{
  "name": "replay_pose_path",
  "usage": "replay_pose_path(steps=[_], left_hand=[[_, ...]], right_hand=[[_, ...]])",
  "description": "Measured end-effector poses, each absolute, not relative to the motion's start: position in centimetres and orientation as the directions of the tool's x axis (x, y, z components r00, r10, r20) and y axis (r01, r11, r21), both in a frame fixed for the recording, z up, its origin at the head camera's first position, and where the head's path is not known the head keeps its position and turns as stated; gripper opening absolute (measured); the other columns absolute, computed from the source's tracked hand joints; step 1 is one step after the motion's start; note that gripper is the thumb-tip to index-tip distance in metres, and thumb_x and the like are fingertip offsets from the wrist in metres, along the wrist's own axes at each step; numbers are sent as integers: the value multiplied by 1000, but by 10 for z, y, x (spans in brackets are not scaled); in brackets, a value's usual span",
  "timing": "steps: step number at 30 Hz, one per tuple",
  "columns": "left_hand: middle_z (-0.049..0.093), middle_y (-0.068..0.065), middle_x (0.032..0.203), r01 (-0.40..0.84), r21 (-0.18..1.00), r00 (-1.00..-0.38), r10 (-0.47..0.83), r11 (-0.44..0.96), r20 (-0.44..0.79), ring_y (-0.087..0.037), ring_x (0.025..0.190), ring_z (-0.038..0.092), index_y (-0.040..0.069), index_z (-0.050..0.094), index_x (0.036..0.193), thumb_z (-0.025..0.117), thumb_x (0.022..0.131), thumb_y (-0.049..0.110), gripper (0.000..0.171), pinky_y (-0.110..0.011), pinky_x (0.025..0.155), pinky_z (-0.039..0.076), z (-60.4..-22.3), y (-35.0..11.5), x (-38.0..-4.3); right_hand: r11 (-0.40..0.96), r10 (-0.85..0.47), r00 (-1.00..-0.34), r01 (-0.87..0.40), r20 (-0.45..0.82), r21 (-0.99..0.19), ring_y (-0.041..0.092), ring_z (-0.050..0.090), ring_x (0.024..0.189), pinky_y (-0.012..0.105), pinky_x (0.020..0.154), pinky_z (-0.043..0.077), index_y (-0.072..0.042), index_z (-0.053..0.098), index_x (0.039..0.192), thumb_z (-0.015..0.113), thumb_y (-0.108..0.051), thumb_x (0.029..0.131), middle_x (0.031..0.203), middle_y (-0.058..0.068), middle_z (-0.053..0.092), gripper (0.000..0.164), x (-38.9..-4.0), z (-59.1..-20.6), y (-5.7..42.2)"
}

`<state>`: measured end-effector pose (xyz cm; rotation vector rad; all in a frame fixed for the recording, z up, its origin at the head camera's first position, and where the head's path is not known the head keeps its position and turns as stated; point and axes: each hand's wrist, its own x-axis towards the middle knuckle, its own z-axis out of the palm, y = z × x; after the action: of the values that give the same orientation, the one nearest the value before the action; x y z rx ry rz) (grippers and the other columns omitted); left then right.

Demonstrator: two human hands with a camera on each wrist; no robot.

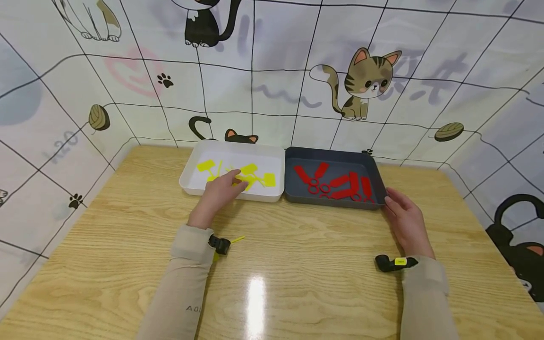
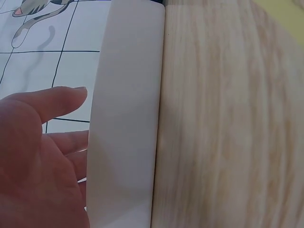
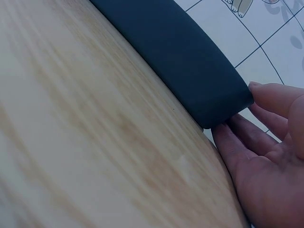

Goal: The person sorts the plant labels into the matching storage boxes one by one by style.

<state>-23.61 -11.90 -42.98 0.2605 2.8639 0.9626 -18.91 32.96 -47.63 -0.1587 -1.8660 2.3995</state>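
Observation:
My left hand point(image 1: 223, 189) is over the white tray point(image 1: 191, 191), fingers reaching down among flat yellow pieces point(image 1: 269, 180) with squarish ends and thin stems. In the left wrist view the thumb stands apart from the fingers; the tray's wall hides the fingertips. No piece is visibly gripped. My right hand point(image 1: 405, 219) touches the front right corner of the dark grey tray point(image 1: 335, 203). Thumb and fingertips meet that corner in the right wrist view, the fingers only loosely bent. Inside lie several flat red pieces point(image 1: 339, 181), rectangular with rings at one end.
Both trays stand side by side, touching, at the back of the wooden table point(image 1: 297, 255). Behind them hangs a cloth point(image 1: 280, 94) printed with cats and grid lines. A thin yellow strip point(image 1: 238, 239) shows beside the left wrist; what it belongs to is unclear.

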Motion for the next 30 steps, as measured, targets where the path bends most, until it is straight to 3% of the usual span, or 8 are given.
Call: replay_pose_path(steps=[4,8,15,26,30], left_hand=[[60,-7,112,122,626,-975,210,770,-68,-25,98,55,11,36,136,48,90,39,55,-53,94,22,-427,-120,-234],[61,-7,108,129,630,-970,229,766,-79,-21,88,57,12,40,134,49,90,37,51,-50,93,27,-426,-120,-232],[61,-6,108,156,591,-964,253,792,-84,-20,90,56,13,49,127,48,91,37,43,-41,82,39,-427,-120,-233],[62,-5,106,181,573,-962,266,799,-67,-20,94,55,14,55,122,48,90,37,40,-47,90,31,-430,-122,-235],[61,-5,109,189,612,-966,258,768,-26,-21,99,54,13,55,121,50,90,36,39,-44,91,33,-431,-122,-234]], right_hand=[[-250,142,-990,-14,-23,-968,10,47,111,19,90,39,3,28,137,54,-11,88,129,9,36,58,-189,-475,329],[-267,146,-989,-10,-30,-964,10,48,111,21,93,37,2,29,138,55,-10,88,130,10,35,58,-189,-476,330],[-258,141,-990,-9,-28,-966,12,44,115,22,93,36,1,29,138,56,-12,87,132,10,33,59,-189,-476,330],[-267,142,-989,-11,-28,-964,13,42,117,22,94,35,0,29,138,56,-13,87,135,11,30,59,-190,-477,330],[-256,147,-989,-10,-29,-967,14,41,118,24,95,34,0,29,138,56,-13,87,135,11,30,60,-190,-477,329]])
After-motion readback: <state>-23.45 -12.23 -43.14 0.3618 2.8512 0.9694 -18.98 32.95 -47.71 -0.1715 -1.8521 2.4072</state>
